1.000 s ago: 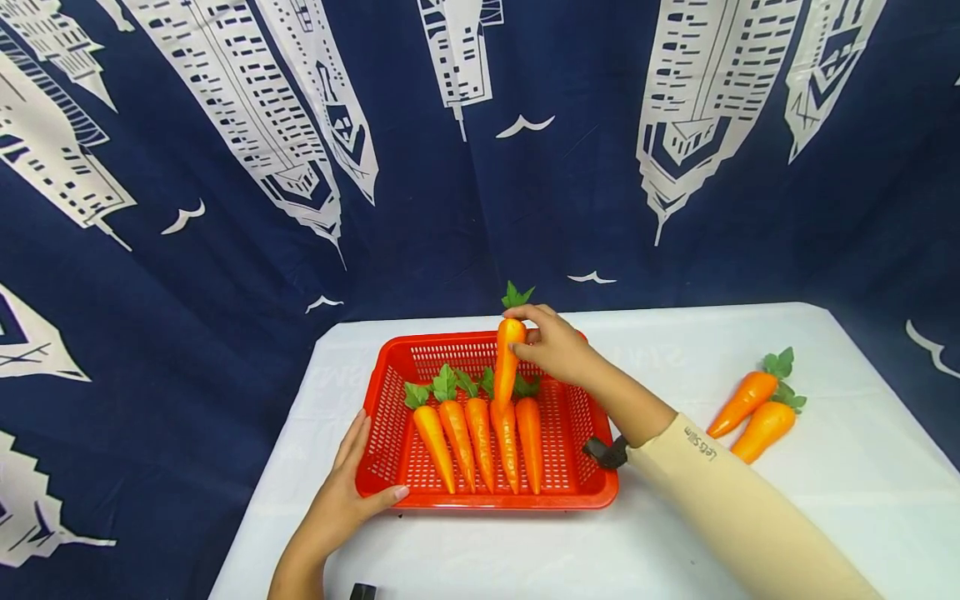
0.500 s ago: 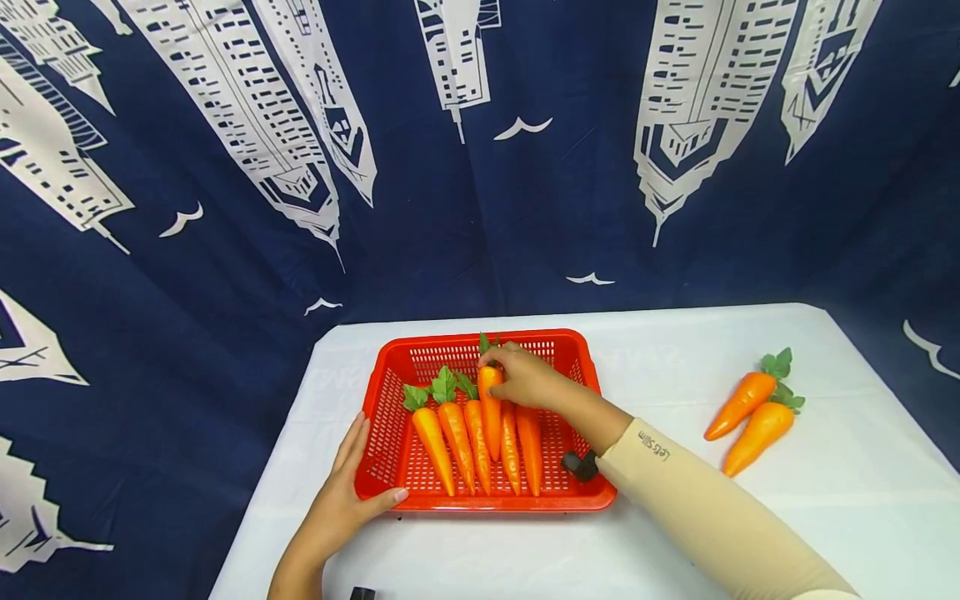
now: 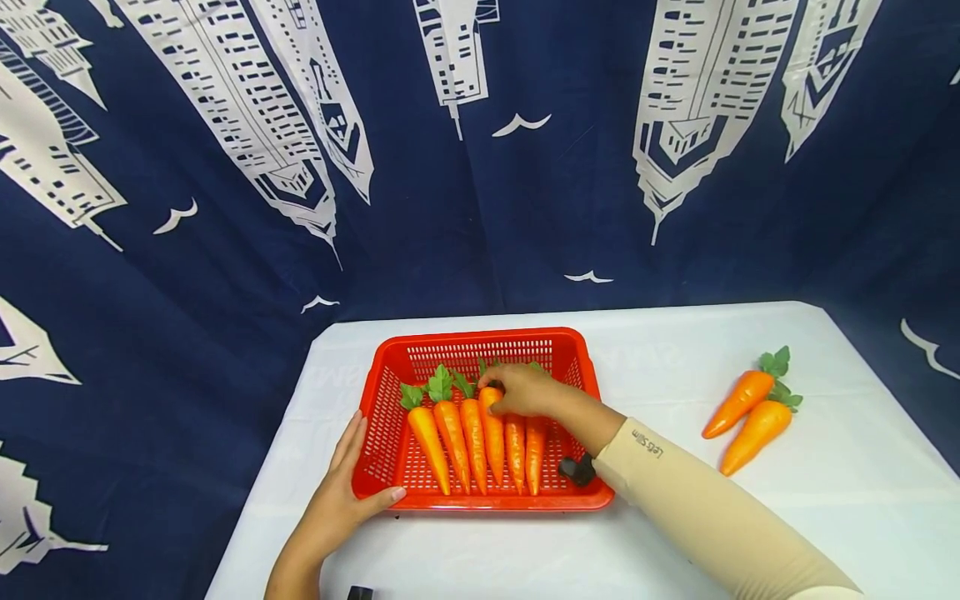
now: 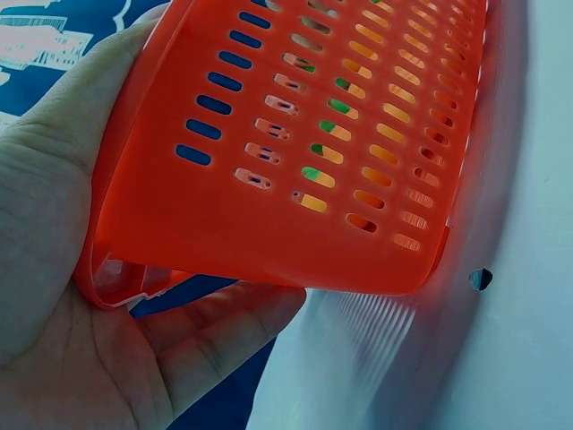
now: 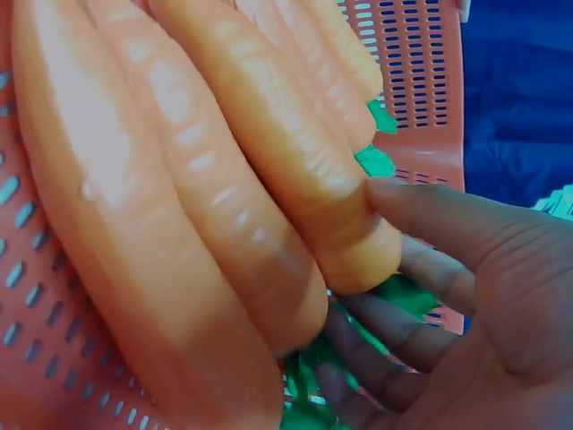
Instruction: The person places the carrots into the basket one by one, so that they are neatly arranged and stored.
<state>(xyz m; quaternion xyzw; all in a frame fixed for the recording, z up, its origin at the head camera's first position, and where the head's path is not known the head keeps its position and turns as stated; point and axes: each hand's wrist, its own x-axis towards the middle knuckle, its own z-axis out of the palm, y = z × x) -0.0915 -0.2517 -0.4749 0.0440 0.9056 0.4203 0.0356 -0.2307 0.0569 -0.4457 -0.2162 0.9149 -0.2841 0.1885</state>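
In the head view a red plastic basket [image 3: 491, 502] with slotted sides holds several orange carrots with green leafy tops, lying side by side. My right hand [image 3: 525, 390] reaches in over the right rim and pinches one carrot [image 3: 492, 437] near its leafy end. In the right wrist view its thumb [image 5: 421, 210] presses on that carrot, and the other fingers lie behind the end among the leaves. My left hand [image 3: 337, 500] rests on the basket's front left corner, thumb on the front rim, straight fingers along the left side. The left wrist view shows the slotted wall [image 4: 269, 224] close up beside it.
Two more carrots [image 3: 742, 404] [image 3: 757, 437] lie together on the white table [image 3: 652, 358], right of the basket. A dark blue cloth [image 3: 450, 217] printed with white buildings and birds hangs behind. A black device [image 3: 577, 471] sits at the right wrist.
My right hand has brought its carrot down and slightly left, from raised above the basket into the row between the others. The left hand has stayed at the corner.
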